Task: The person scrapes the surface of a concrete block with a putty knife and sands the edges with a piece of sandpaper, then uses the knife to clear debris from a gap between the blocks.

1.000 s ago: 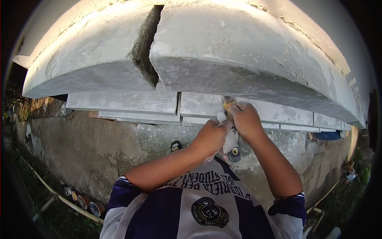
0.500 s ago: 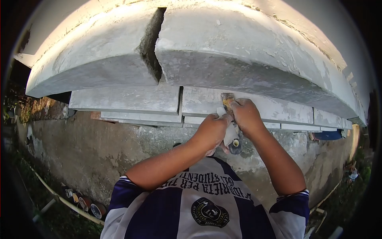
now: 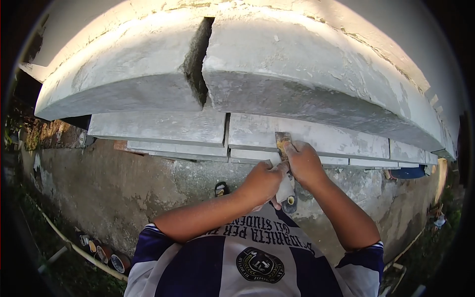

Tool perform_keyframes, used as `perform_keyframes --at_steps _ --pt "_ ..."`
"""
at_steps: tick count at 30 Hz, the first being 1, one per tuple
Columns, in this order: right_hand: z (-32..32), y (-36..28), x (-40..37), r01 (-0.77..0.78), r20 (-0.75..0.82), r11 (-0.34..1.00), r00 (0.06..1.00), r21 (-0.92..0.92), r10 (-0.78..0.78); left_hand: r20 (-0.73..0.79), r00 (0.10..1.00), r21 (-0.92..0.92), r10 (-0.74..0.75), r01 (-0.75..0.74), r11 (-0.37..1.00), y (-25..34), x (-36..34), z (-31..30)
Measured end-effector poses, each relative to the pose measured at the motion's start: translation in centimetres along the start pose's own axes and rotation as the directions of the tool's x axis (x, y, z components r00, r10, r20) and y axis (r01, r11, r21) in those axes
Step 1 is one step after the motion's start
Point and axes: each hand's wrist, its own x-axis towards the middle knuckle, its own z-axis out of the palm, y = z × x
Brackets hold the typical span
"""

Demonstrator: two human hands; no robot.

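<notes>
My right hand (image 3: 304, 162) is closed around a putty knife (image 3: 282, 140) with a worn yellowish handle and a short metal end pointing up. Close beside it, my left hand (image 3: 266, 179) grips a white-smeared tool (image 3: 285, 190); its exact kind is not clear. A dark grey end with a pale yellow ring (image 3: 291, 201) shows below the fingers. Both hands nearly touch in front of my chest. Just beyond the putty knife is the lower pale grey slab (image 3: 257, 129), its face patchy with white.
A thick upper slab (image 3: 297, 54) overhangs, split by a dark vertical gap (image 3: 199, 64). More slab edges step down below. A stained concrete floor (image 3: 133, 183) lies underneath, with a sandal (image 3: 221, 188) on it. Pots (image 3: 120, 261) and a pale pipe (image 3: 79, 250) are at lower left.
Both hands and the held tools have moved down toward my chest, away from the slab face. The view has tilted slightly, so the slabs sit lower and the sandal shows more.
</notes>
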Motion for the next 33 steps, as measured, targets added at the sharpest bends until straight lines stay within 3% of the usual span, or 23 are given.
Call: perform_keyframes --at_steps 1,4,5,7,11,14,15,16,18,22,24,28,33 --pt "0.3 0.4 -0.5 0.077 -0.05 0.997 0.996 -0.002 -0.077 0.02 1.0 0.031 0.022 -0.023 0.999 -0.9 0.3 -0.3" --pt "-0.1 -0.6 2.7 -0.043 -0.004 0.999 0.999 -0.005 0.043 0.055 0.996 0.022 0.076 -0.077 0.997 0.0 3.4 -1.0" --pt "-0.3 -1.0 3.7 -0.032 -0.05 0.999 0.998 -0.014 0.032 -0.015 0.998 0.05 0.054 -0.054 0.997 0.8 4.4 -0.9" --pt "-0.8 -1.3 4.0 -0.006 -0.064 1.0 0.998 0.001 0.006 0.033 0.998 -0.001 0.044 -0.044 0.999 2.3 3.6 -0.8" --pt "-1.4 -1.6 1.1 -0.022 0.059 0.998 0.998 -0.056 0.026 -0.043 0.999 -0.003 -0.012 0.012 1.0 0.6 1.1 0.1" --pt "-1.1 -1.7 1.8 -0.016 0.028 0.994 0.999 -0.109 0.019 0.01 0.998 -0.028 0.059 -0.058 0.998 0.3 1.8 -0.1" --pt "-0.8 -1.6 3.0 -0.029 0.011 0.998 1.0 -0.049 0.029 0.037 0.987 -0.098 0.156 -0.151 0.984 0.0 3.4 -0.4" --pt "-0.7 -1.7 3.8 0.012 -0.039 0.995 0.999 -0.1 -0.016 0.007 0.999 -0.038 0.041 -0.041 0.998 1.9 2.8 -0.4" --pt "-0.6 -1.3 4.2 0.103 -0.056 0.994 0.993 -0.044 -0.105 -0.006 0.997 -0.061 0.077 -0.077 0.995 2.0 3.3 -0.4" --pt "-0.2 -0.7 1.9 -0.007 0.043 0.994 0.999 -0.105 0.011 -0.009 1.0 0.111 -0.03 0.031 0.993 2.1 -0.5 -0.2" --pt "-0.8 -1.6 -0.3 -0.005 0.11 0.997 0.994 -0.08 0.014 0.011 1.0 0.029 0.027 -0.028 0.999 -0.7 0.2 -0.7" --pt "-0.2 -1.4 4.2 0.007 0.031 0.997 1.0 -0.077 -0.005 -0.032 0.997 -0.096 0.065 -0.068 0.993 0.8 3.8 -0.9" --pt "-0.2 -1.8 2.9 0.019 0.017 0.998 1.0 -0.058 -0.018 -0.002 1.0 -0.03 0.02 -0.021 0.999 1.2 2.6 -1.2"
